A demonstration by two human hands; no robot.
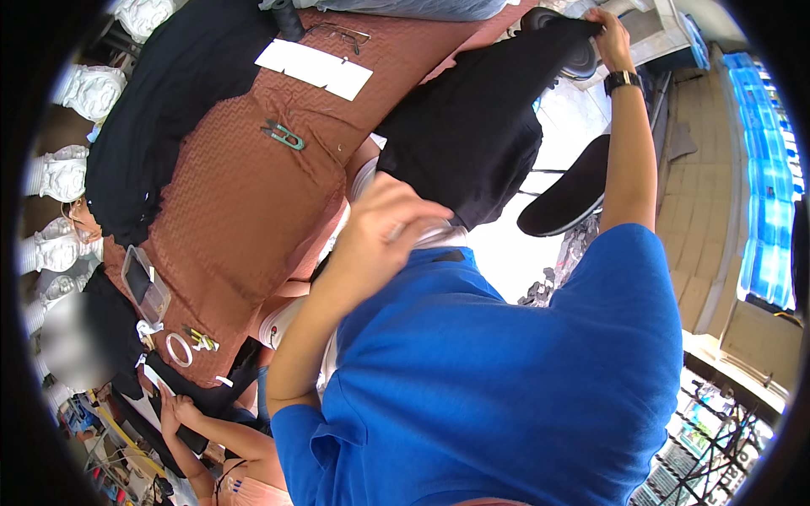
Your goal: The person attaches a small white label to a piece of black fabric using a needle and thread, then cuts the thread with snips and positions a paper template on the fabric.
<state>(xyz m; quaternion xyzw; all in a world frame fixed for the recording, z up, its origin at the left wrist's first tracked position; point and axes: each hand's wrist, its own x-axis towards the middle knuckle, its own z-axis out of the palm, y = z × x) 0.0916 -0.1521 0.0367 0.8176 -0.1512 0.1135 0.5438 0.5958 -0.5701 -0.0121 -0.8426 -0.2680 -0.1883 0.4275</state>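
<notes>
Right hand [609, 38] pinches black cloth [472, 135] high, I see left hand [384, 232] gripping lower edge, stretching it beside tabletop [236, 194] right edge.

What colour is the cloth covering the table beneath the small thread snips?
Reddish-brown textured table cloth, under the green thread snips; clearest in the head view.

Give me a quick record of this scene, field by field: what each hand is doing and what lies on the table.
Left hand: gripping the near end of the black cloth
Right hand: raised, pinching the cloth's far end; watch on the wrist
Cloth: stretched between both hands
Table: covered in reddish-brown fabric
On the table: green snips, white paper, glasses, another black cloth
Nearby: another person's hand
</notes>
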